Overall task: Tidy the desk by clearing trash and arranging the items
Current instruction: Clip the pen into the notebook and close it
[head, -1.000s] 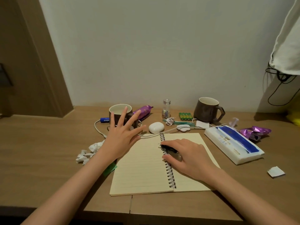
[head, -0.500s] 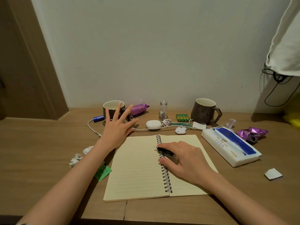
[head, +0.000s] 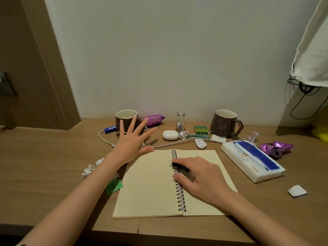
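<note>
I see a crumpled white wad (head: 88, 170) at 9 o'clock of the notebook (head: 150, 183), with a green slip (head: 114, 186) just beside that edge. My left hand (head: 131, 142) is at 11 o'clock, fingers spread wide in front of the left mug (head: 124, 115); I cannot tell whether it touches. The notebook lies open at desk centre, with lined cream pages and a black spiral. A black pen (head: 181, 168) lies across the spiral, and my right hand (head: 202, 178) is curled over it, forefinger on top. At 12 sits a white case (head: 170, 135). At 2 lies a blue-and-white pack (head: 252, 160), with a purple wrapper (head: 276, 147) beyond it. At 3 lies a paper scrap (head: 297, 190).
</note>
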A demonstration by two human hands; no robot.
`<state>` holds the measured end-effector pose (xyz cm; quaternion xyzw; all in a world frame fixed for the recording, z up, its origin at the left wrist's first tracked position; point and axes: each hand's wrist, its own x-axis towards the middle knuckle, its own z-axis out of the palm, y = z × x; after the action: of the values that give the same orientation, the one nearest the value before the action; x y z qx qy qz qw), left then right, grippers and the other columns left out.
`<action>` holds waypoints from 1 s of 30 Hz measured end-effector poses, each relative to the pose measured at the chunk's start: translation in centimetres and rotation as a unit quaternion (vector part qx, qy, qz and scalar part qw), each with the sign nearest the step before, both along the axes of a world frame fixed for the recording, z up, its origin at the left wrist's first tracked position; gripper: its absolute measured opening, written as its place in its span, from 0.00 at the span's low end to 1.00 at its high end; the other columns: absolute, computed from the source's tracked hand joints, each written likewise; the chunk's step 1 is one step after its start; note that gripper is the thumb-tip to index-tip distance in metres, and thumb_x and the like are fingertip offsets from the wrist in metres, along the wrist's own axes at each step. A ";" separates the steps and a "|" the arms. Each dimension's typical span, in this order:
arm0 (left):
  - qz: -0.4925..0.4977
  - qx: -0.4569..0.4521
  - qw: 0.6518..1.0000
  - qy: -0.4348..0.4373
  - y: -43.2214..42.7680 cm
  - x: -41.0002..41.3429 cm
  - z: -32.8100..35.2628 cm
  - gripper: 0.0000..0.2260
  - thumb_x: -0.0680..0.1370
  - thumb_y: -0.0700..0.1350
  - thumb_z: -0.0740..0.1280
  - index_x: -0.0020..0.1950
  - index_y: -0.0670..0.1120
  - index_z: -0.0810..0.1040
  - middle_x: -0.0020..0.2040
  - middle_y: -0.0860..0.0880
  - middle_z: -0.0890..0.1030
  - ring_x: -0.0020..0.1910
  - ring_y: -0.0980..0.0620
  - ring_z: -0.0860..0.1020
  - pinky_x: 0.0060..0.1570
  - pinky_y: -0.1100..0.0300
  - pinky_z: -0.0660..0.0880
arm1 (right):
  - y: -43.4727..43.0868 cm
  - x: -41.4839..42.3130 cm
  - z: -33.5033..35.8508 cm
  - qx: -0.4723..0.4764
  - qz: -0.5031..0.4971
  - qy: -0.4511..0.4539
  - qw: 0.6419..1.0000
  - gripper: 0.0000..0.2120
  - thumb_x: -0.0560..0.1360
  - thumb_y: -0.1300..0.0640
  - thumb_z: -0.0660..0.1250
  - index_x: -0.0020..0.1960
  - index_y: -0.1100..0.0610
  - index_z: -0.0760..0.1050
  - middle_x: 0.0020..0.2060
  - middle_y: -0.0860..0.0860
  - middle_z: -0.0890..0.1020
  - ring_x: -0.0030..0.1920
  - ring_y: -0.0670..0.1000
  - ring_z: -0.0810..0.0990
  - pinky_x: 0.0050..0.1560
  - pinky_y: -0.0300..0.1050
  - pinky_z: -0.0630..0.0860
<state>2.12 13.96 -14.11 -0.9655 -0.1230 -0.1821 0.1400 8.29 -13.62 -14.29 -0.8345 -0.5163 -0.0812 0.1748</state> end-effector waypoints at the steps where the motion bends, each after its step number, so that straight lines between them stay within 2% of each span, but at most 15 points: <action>1: -0.005 -0.009 1.000 -0.003 -0.2 -0.3 0.1 0.34 0.71 0.72 0.45 0.76 0.61 0.49 0.78 0.49 0.47 0.75 0.41 0.37 0.65 0.34 0.33 | -0.1 -0.2 -0.1 0.001 0.000 0.000 1.000 0.25 0.74 0.31 0.51 0.68 0.37 0.65 0.59 0.36 0.77 0.56 0.41 0.74 0.44 0.40 0.74; 4: -0.022 -0.052 0.998 -0.012 -0.9 -1.5 0.4 0.34 0.71 0.70 0.50 0.76 0.62 0.48 0.78 0.50 0.46 0.75 0.43 0.36 0.66 0.35 0.33 | -0.3 -0.9 -0.2 0.000 -0.001 0.000 1.000 0.25 0.74 0.31 0.51 0.68 0.37 0.64 0.59 0.36 0.77 0.56 0.41 0.74 0.45 0.42 0.76; 8: -0.045 -0.103 0.994 -0.015 -1.9 -3.4 0.9 0.33 0.74 0.66 0.55 0.76 0.61 0.49 0.78 0.53 0.46 0.76 0.46 0.38 0.72 0.37 0.39 | -1.1 -1.6 -0.1 -0.004 0.000 -0.011 1.000 0.24 0.75 0.32 0.52 0.69 0.37 0.64 0.59 0.36 0.77 0.57 0.41 0.74 0.45 0.41 0.75; 12: -0.092 -0.148 0.982 -0.068 -3.0 -5.5 1.1 0.26 0.77 0.54 0.62 0.74 0.55 0.60 0.76 0.53 0.58 0.77 0.52 0.49 0.73 0.47 0.52 | -2.0 -2.1 0.0 -0.010 0.001 -0.019 1.000 0.23 0.76 0.34 0.52 0.69 0.37 0.63 0.60 0.37 0.77 0.58 0.42 0.74 0.46 0.43 0.76; 15: -0.097 -0.164 0.979 -0.073 -4.3 -6.5 0.9 0.23 0.79 0.52 0.61 0.73 0.55 0.63 0.74 0.55 0.64 0.75 0.55 0.55 0.71 0.53 0.60 | -2.8 -2.3 0.0 -0.015 0.002 -0.022 1.000 0.23 0.76 0.33 0.52 0.70 0.37 0.62 0.60 0.37 0.77 0.58 0.42 0.73 0.46 0.42 0.75; 19: -0.048 -0.165 0.985 0.027 -5.8 -6.8 0.7 0.23 0.81 0.53 0.55 0.76 0.52 0.57 0.77 0.54 0.57 0.76 0.55 0.51 0.72 0.57 0.53 | -3.9 -2.4 0.1 -0.012 0.003 -0.027 1.000 0.24 0.75 0.33 0.53 0.69 0.37 0.63 0.59 0.38 0.78 0.57 0.42 0.74 0.45 0.43 0.75; 21: -0.026 -0.181 0.981 0.065 -6.1 -6.6 0.4 0.24 0.81 0.54 0.53 0.76 0.50 0.55 0.77 0.52 0.56 0.76 0.52 0.53 0.73 0.55 0.54 | -4.6 -2.3 0.2 -0.012 0.001 -0.030 0.999 0.24 0.75 0.33 0.53 0.69 0.37 0.63 0.59 0.38 0.78 0.57 0.42 0.74 0.45 0.43 0.76; 24: 0.007 -0.246 0.965 0.091 -6.1 -6.3 0.2 0.24 0.81 0.57 0.52 0.76 0.50 0.57 0.77 0.49 0.58 0.74 0.49 0.59 0.71 0.51 0.63 | -5.4 -2.3 0.2 -0.017 -0.003 -0.030 0.999 0.24 0.76 0.33 0.53 0.70 0.37 0.63 0.58 0.38 0.78 0.56 0.42 0.74 0.45 0.43 0.76; 26: 0.015 -0.244 0.964 0.106 -6.3 -6.2 0.4 0.23 0.81 0.56 0.51 0.75 0.50 0.58 0.77 0.50 0.59 0.75 0.50 0.57 0.72 0.49 0.60 | -5.8 -2.3 0.4 -0.022 -0.001 -0.017 1.000 0.24 0.76 0.33 0.53 0.70 0.37 0.62 0.59 0.38 0.78 0.56 0.42 0.74 0.46 0.43 0.76; 28: 0.002 -0.212 0.972 0.099 -7.0 -6.2 0.8 0.21 0.82 0.55 0.50 0.74 0.52 0.63 0.74 0.51 0.64 0.74 0.51 0.59 0.70 0.51 0.61 | -5.9 -2.1 0.8 -0.030 0.003 0.013 0.999 0.23 0.77 0.36 0.55 0.71 0.38 0.62 0.59 0.38 0.78 0.57 0.42 0.74 0.50 0.44 0.76; 30: 0.010 -0.195 0.978 0.075 -8.0 -6.3 1.5 0.18 0.82 0.53 0.51 0.69 0.53 0.69 0.69 0.52 0.72 0.67 0.51 0.68 0.60 0.55 0.69 | -6.2 -1.8 1.2 -0.028 -0.004 0.051 0.998 0.20 0.77 0.39 0.59 0.68 0.40 0.67 0.58 0.39 0.78 0.57 0.43 0.75 0.52 0.46 0.77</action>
<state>-4.19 6.00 -12.65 -0.9838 -0.1549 -0.0806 -0.0401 6.50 -19.77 -13.14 -0.8442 -0.5054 -0.0242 0.1770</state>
